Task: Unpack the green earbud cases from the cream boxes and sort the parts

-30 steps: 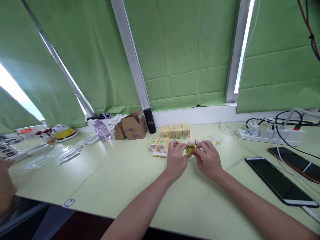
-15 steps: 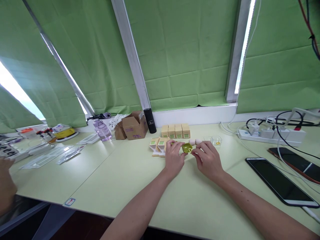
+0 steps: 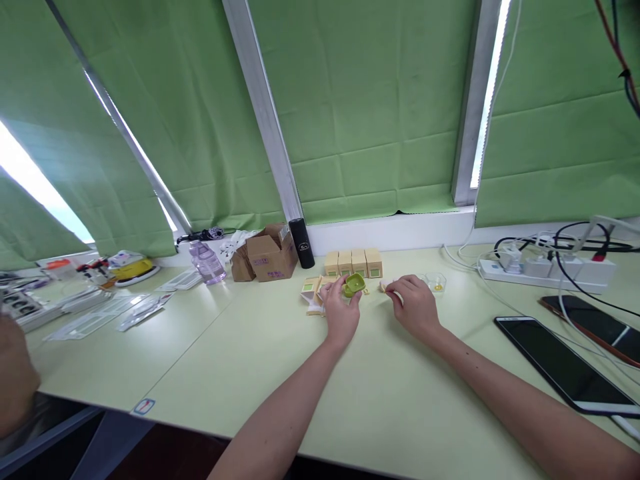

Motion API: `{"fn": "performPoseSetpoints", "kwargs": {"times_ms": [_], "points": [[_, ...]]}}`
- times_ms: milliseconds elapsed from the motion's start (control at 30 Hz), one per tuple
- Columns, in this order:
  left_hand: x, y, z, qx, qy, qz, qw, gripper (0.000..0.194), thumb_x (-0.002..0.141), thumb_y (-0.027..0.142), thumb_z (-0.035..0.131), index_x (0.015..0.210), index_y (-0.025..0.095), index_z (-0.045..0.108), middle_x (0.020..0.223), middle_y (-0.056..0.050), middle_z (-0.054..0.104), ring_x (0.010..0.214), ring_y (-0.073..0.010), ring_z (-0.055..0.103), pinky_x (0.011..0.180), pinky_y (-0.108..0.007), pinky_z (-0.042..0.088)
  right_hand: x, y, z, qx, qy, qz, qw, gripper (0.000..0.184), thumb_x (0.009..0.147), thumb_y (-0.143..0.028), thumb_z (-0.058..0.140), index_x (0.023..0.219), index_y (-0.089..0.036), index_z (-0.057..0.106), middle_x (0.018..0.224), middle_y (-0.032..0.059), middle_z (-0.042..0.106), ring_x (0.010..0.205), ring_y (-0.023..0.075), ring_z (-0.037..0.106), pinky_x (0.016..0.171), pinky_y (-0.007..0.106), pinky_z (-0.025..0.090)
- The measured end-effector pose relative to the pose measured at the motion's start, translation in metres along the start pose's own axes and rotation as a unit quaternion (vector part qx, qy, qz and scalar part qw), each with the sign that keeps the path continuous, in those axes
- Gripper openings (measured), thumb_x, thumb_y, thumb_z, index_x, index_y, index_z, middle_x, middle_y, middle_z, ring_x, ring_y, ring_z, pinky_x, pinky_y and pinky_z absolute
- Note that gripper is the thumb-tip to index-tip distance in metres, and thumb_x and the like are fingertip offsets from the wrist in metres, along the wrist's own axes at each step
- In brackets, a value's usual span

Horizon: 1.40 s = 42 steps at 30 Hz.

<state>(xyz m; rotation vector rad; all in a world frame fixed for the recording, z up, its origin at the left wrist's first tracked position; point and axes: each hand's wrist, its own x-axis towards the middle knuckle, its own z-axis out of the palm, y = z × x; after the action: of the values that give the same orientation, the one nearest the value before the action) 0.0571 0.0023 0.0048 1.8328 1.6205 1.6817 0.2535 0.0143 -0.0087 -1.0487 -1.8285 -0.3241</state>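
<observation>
My left hand [image 3: 342, 312] is closed around a small olive-green open case [image 3: 355, 283], held just above the table with its hollow side showing. A tiny yellowish piece sits at the case's right side; whether it is attached I cannot tell. My right hand [image 3: 413, 303] is a short way to the right, thumb and forefinger pinched on a small pale pinkish piece [image 3: 383, 287] too small to name. Left of my left hand lie opened beige cartons [image 3: 311, 285] with green squares. Behind stands a row of several closed beige boxes [image 3: 353, 263]. Beyond my right hand is a clear little container [image 3: 437, 283].
At the right lie a phone [image 3: 560, 360], another phone [image 3: 595, 330] and a white power strip [image 3: 545, 275] with tangled cables. A brown cardboard box [image 3: 273, 253], black cylinder [image 3: 302, 243] and purple bottle [image 3: 207, 263] stand behind. Another person's hand [image 3: 17, 373] is at far left.
My hands have moved apart: the left went left with the green case, now tilted differently. My right hand has let go of the case's edge and now pinches a small pale piece.
</observation>
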Motion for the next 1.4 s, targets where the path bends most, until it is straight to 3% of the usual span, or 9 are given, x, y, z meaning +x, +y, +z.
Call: {"fn": "performPoseSetpoints", "kwargs": {"times_ms": [200,433,800,1033,1400], "points": [[0.003,-0.003,-0.001,-0.023,0.012,-0.035,0.999,0.049,0.084,0.021,0.073,0.132,0.023,0.064,0.119,-0.012,0.059,0.124,-0.0275,0.054,0.102,-0.043,0.049,0.015,0.009,0.03,-0.06,-0.058,0.011,0.996,0.023,0.087,-0.006,0.059,0.084,-0.022,0.075,0.087,0.0059,0.075,0.104,0.0265,0.053,0.084,0.039,0.037],[0.004,-0.005,-0.001,-0.024,0.016,-0.039,0.999,0.047,0.085,0.021,0.072,0.131,0.022,0.064,0.119,-0.013,0.058,0.121,-0.0276,0.055,0.102,-0.044,0.049,0.022,0.016,0.054,-0.115,-0.093,0.032,0.988,0.023,0.086,-0.01,0.061,0.083,-0.023,0.08,0.102,0.0101,0.071,0.114,0.0295,0.046,0.096,0.043,0.034],[0.004,-0.006,0.0,-0.013,0.019,-0.037,0.999,0.047,0.083,0.022,0.072,0.13,0.023,0.065,0.118,-0.012,0.061,0.121,-0.0275,0.054,0.098,-0.042,0.05,0.02,0.019,0.064,-0.123,-0.122,0.038,0.984,0.022,0.083,-0.014,0.063,0.077,-0.023,0.081,0.106,0.0124,0.069,0.116,0.0318,0.044,0.1,0.048,0.03],[0.003,-0.005,0.001,-0.019,0.01,-0.031,0.999,0.046,0.084,0.021,0.071,0.129,0.023,0.065,0.117,-0.012,0.062,0.121,-0.0268,0.053,0.098,-0.041,0.05,0.02,0.01,0.062,-0.108,-0.129,0.009,0.986,0.018,0.081,-0.016,0.066,0.092,-0.022,0.08,0.114,0.0112,0.067,0.124,0.0312,0.042,0.109,0.047,0.026],[0.004,-0.004,0.0,-0.022,0.01,-0.04,0.999,0.046,0.083,0.021,0.073,0.128,0.023,0.066,0.117,-0.012,0.063,0.121,-0.0279,0.054,0.098,-0.041,0.049,0.026,0.001,0.073,-0.128,-0.164,0.02,0.978,0.021,0.086,-0.015,0.06,0.082,-0.02,0.08,0.114,0.0137,0.068,0.125,0.0312,0.044,0.11,0.047,0.024]]}}
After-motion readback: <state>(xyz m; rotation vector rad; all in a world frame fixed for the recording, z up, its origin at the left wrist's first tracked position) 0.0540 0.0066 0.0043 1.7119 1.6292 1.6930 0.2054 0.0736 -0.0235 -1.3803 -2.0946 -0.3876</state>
